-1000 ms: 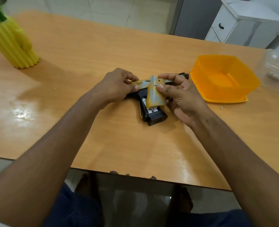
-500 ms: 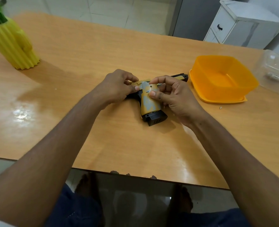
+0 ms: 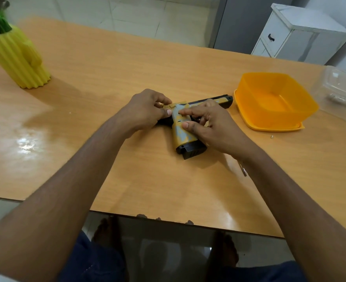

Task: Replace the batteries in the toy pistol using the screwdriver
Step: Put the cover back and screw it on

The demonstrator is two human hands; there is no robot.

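The toy pistol [image 3: 181,131] lies flat on the wooden table [image 3: 127,64], yellow and grey with a black base on its grip and a black barrel pointing right. Its grip cover sits on the grip. My left hand [image 3: 145,110] grips the rear of the pistol, its thumb against the back of the grip. My right hand [image 3: 208,125] lies over the grip, thumb and forefinger pressing on the cover. A thin metal shaft, probably the screwdriver [image 3: 243,169], pokes out from under my right wrist. A small screw [image 3: 272,136] lies on the table near the orange bowl.
An orange plastic bowl [image 3: 273,98] on its lid stands right of the pistol. A clear plastic container [image 3: 340,92] sits at the far right edge. A yellow cactus-shaped vase [image 3: 19,60] stands at the back left. A white drawer cabinet [image 3: 298,33] stands beyond the table.
A second ago my right hand held the grip cover lifted off the grip, with the batteries showing. The cover now sits on the grip and my right fingers press it down.
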